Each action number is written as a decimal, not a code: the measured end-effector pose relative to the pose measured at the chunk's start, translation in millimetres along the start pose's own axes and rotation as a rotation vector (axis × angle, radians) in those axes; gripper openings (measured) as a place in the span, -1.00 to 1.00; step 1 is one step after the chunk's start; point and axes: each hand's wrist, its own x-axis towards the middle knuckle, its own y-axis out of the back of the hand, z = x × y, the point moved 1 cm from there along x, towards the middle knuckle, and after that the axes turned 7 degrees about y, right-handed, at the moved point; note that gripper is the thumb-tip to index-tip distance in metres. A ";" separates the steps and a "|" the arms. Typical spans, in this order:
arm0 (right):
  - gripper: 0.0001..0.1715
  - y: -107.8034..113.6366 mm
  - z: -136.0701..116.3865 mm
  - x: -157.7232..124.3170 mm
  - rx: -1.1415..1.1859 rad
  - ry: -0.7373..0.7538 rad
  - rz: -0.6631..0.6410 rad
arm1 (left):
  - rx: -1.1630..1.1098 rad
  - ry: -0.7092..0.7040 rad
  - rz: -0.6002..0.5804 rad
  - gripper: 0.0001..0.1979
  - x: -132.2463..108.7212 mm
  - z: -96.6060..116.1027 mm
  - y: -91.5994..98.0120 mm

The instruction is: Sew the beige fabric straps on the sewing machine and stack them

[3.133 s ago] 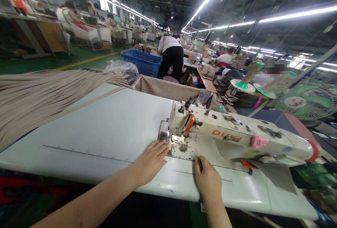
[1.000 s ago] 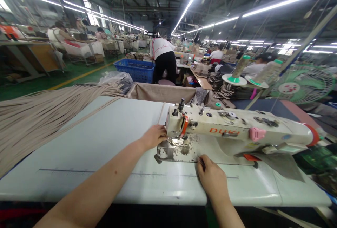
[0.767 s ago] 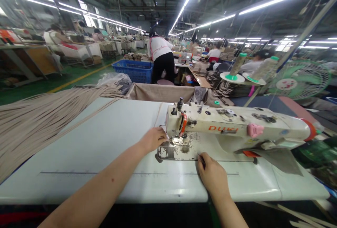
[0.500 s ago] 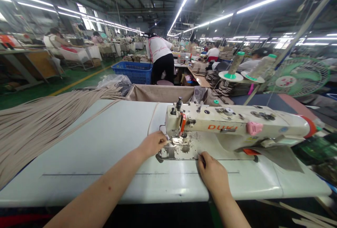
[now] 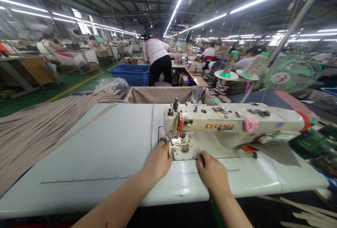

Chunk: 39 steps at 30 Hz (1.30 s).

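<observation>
While your left hand (image 5: 158, 163) rests on the white sewing-table surface (image 5: 86, 150), you can't tell whether its grip holds anything; a thin beige strap (image 5: 152, 126) runs down just beside it, and its fingertips nearly reach the needle area of the cream DUKI sewing machine (image 5: 231, 122). Your right hand (image 5: 213, 173) clenches a slim dark pointed tool (image 5: 200, 157) in its grip. A bundle of beige straps (image 5: 31, 140) lies well left of both.

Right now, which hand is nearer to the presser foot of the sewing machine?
The left hand is nearer: its fingertips are just left of the presser foot. The right hand is farther away, to the right of the foot and closer to the camera.
</observation>
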 end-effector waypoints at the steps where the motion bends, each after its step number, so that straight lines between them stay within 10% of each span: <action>1: -0.87 -0.2 0.2 -0.2 0.001 -0.001 0.002 | 0.017 0.011 -0.009 -0.87 -2.6 3.3 -3.1; 12: -0.84 0.1 1.6 -4.6 0.143 -0.003 0.028 | 0.076 -0.013 -0.027 -0.39 -36.5 13.7 -24.7; 20: -0.66 4.8 25.3 -41.7 0.872 -0.259 0.284 | 0.036 -0.136 -0.099 -0.50 -43.8 3.0 -17.0; 29: -0.17 -13.9 115.8 -155.0 0.735 -0.869 0.507 | 0.043 -0.447 0.025 -0.69 -21.1 -29.2 -22.4; 39: -0.57 -14.4 213.2 -255.5 0.304 -1.381 0.560 | 0.135 -0.623 0.038 -0.68 -27.9 -45.6 -35.9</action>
